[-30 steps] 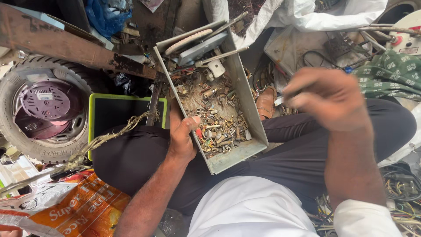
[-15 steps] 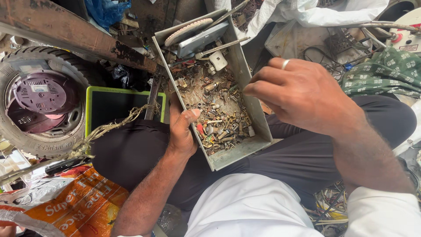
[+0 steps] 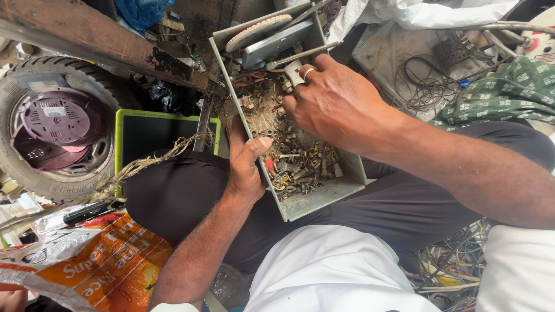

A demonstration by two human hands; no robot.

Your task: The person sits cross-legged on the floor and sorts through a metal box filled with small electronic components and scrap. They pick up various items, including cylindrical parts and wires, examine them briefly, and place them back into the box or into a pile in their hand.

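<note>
Over metal tray (image 3: 324,199), right hand (image 3: 335,104) curled.

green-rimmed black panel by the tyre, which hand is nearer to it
Left. The left hand grips the near left wall of the metal tray, just right of the green-rimmed panel. The right hand is farther right, fingers down among the small parts inside the tray.

Tyre (image 3: 52,124) left — parts tray (image 3: 324,199) on lap

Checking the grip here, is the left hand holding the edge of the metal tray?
Yes, the left hand grips the metal tray's left wall, thumb hooked over it.
</note>
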